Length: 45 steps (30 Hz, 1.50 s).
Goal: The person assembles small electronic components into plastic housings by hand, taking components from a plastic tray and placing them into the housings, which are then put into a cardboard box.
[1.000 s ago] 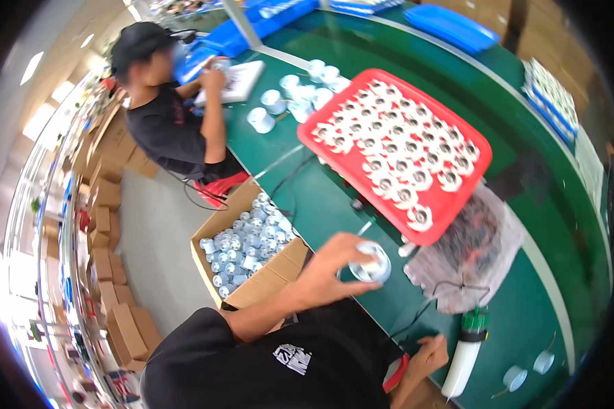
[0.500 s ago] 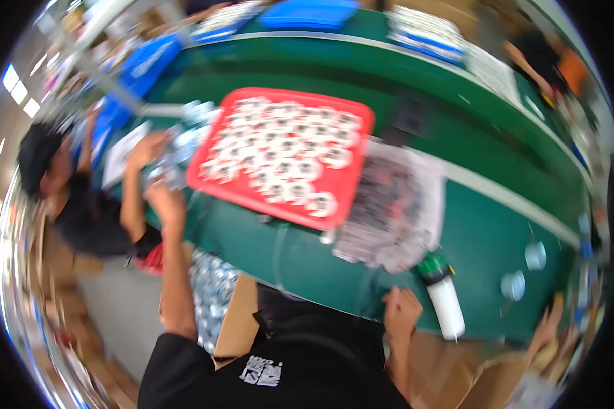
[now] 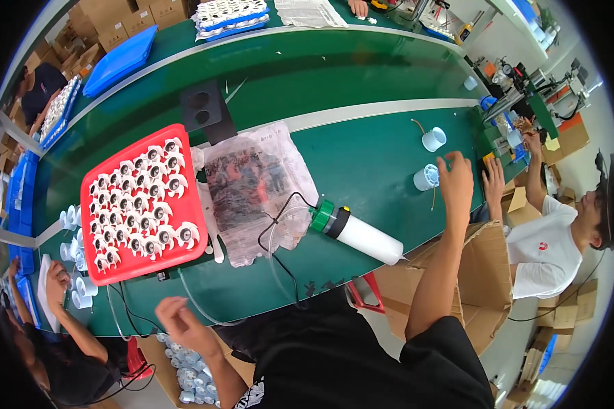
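My right hand reaches over the right side of the green table, fingers apart and bent downward, beside a pale-blue plastic cup with a thin wire; whether the fingertips touch it I cannot tell. A second such cup lies just beyond. Nothing shows in my left hand, its fingers loosely stretched at the table's near edge, below a red tray of white bladed impellers. Between my hands lies a white dispensing barrel with a green and black cap and hose, its pointed tip toward me.
A stained plastic sheet lies beside the tray, near a black block. More pale cups stand at far left. Open cartons flank me below the table edge. Co-workers sit left and right; one person's hand rests near my right hand.
My view has turned right. My left hand has come back from the cups at the left to the table's near edge. My right hand has opened from a fist and reached out to the right-hand cups.
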Motion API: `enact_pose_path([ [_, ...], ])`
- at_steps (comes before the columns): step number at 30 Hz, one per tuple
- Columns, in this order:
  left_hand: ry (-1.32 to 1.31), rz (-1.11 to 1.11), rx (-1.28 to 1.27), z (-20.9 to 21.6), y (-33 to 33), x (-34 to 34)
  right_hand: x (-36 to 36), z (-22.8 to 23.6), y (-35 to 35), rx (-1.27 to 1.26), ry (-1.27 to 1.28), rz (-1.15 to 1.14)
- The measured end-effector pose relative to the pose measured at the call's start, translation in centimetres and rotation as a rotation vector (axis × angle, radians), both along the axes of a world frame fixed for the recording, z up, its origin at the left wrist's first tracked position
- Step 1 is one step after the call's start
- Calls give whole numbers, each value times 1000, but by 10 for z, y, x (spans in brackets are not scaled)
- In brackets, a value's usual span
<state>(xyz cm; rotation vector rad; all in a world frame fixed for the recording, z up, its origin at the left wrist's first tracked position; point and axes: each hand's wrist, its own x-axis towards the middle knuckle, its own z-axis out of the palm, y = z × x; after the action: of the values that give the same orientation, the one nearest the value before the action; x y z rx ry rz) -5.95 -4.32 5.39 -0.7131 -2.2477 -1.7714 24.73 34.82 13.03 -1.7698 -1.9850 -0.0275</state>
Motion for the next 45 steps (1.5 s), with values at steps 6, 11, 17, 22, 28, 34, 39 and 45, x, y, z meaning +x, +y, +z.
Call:
enact_pose_path([
  [6, -209, -247, 31, -6, 7, 30, -2, -27, 44, -304, -130, -110],
  [11, -206, -158, 36, -14, -9, 6, 3, -37, 58, -528, -254, -18],
  [17, -187, 9, 86, -19, -23, -20, -5, -29, 65, -281, 96, 226],
  [22, -233, 46, 87, -18, -22, -20, -44, -69, 77, -282, 793, 390],
  [28, -242, -63, 132, -13, -15, -5, -40, -80, 44, -190, 16, 206],
  [34, -292, -21, 151, -25, -25, -1, -27, -77, 29, -367, 292, 81],
  [39, -284, -51, 155, -21, -24, -4, 0, -90, 70, 69, 186, 28],
  [45, -306, -43, 168, -21, -28, -8, 8, -75, 143, -55, 26, -109],
])
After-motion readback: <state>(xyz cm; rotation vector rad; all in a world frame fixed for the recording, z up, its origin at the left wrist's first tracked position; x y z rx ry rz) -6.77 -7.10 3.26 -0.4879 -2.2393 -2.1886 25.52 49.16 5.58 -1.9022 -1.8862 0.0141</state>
